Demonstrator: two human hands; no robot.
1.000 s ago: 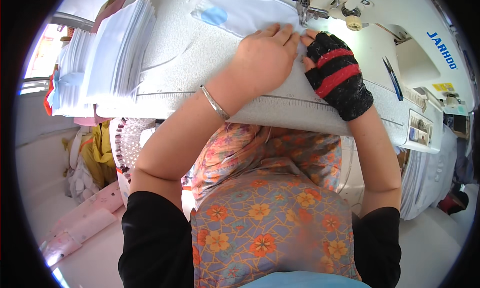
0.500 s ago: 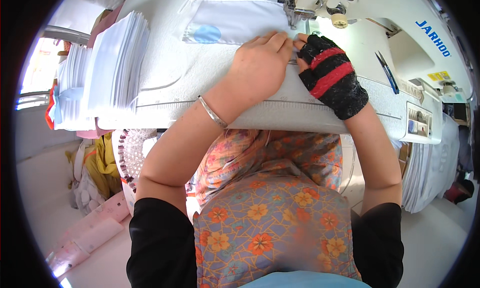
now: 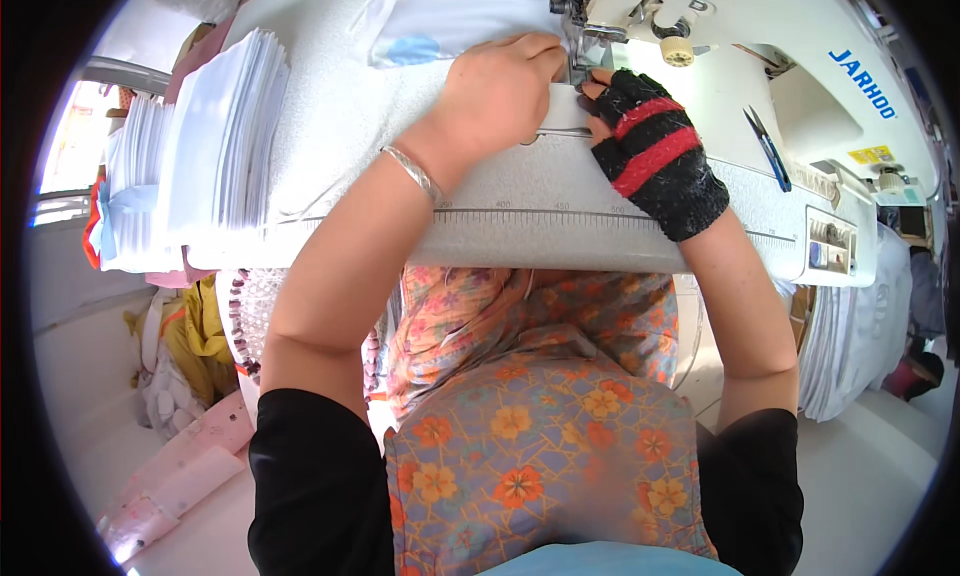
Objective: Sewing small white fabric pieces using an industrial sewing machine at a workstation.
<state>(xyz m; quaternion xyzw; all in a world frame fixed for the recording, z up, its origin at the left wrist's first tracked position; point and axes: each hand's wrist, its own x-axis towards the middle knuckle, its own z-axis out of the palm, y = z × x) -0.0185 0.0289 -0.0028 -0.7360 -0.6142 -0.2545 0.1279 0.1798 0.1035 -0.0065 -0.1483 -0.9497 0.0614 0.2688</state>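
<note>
A white fabric piece (image 3: 470, 16) with a pale blue round patch lies on the sewing machine bed, its right end by the needle area. My left hand (image 3: 505, 88), bare with a silver bangle at the wrist, has its bent fingers closed at the lower right edge of this fabric. Its fingertips are partly hidden. Just right of the presser foot (image 3: 592, 64) is my right hand (image 3: 655, 141), in a black and red fingerless glove. Its thumb and fingers are drawn together beside the foot; anything between them is too small to make out.
The white sewing machine (image 3: 820, 76) arches over the right side. Thread snips (image 3: 767, 148) lie right of my gloved hand. Stacked white fabric pieces (image 3: 225, 141) stand at the left. A small parts tray (image 3: 830, 246) sits in the bed's right corner. A printed ruler scale (image 3: 560, 216) runs along the front.
The fabric has shifted away toward the far side. My left hand has moved up and left with its fingers more bent; my right hand has moved slightly left.
</note>
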